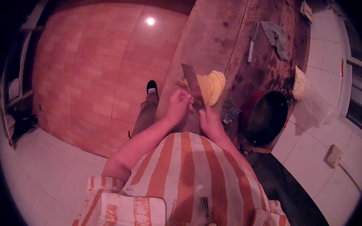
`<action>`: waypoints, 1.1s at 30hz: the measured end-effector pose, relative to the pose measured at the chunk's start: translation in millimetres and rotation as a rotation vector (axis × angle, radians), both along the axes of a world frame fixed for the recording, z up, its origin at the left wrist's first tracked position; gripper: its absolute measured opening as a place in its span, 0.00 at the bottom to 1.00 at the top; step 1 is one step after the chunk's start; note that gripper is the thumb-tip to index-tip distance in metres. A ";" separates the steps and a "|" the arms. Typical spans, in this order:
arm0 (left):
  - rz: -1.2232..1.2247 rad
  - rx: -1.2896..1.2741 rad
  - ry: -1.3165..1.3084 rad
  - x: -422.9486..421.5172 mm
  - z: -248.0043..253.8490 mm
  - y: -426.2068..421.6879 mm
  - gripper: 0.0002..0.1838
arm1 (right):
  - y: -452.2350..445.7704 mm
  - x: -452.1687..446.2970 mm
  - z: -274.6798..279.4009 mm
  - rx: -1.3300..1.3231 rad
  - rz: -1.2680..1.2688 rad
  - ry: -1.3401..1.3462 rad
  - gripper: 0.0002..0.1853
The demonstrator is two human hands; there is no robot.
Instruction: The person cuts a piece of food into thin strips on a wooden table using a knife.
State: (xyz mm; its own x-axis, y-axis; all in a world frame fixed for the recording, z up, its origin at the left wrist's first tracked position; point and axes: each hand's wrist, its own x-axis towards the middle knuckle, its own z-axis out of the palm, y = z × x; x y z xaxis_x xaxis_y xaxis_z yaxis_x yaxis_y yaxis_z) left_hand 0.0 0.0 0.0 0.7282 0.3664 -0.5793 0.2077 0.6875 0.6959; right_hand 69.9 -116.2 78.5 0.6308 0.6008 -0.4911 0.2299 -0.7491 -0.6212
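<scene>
My right hand [209,119] is closed around the handle end of a broad kitchen knife [193,83], which points away from me over the wooden table. Just right of the blade, overlapping yellow slices [215,85] lie fanned out; which food they are I cannot tell. On the blade's left side is my left hand [180,103], with its fingers curled in and the fingertips close to the blade. Anything pinched in them is too small to make out. A bit of yellow shows left of the blade too, partly hidden by it.
Right of the slices sits a dark crumpled clump [231,111], beside a black pan [267,118]. Farther off lie a tool with a light handle [250,50] and a grey cloth [276,39]. A clear plastic bag [316,107] is at the table's right edge.
</scene>
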 end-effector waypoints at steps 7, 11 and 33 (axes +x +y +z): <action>-0.004 0.006 0.010 0.1 3.9 2.4 0.02 | 0.1 -0.8 -6.3 0.059 0.036 -0.022 0.14; 0.005 0.008 -0.018 -0.6 1.8 -0.4 0.02 | -5.2 -3.9 -11.2 0.086 0.061 -0.070 0.14; -0.030 0.012 0.032 -0.7 1.5 1.1 0.01 | 3.8 5.7 -13.3 0.182 0.073 -0.026 0.12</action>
State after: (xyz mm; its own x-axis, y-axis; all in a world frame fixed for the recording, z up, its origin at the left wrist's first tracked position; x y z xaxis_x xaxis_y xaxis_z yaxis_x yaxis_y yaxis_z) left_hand -0.7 1.1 1.5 0.7200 0.3522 -0.5979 0.2499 0.6723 0.6969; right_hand 75.6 -112.4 65.1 0.5936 0.7227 -0.3540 0.2973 -0.6058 -0.7380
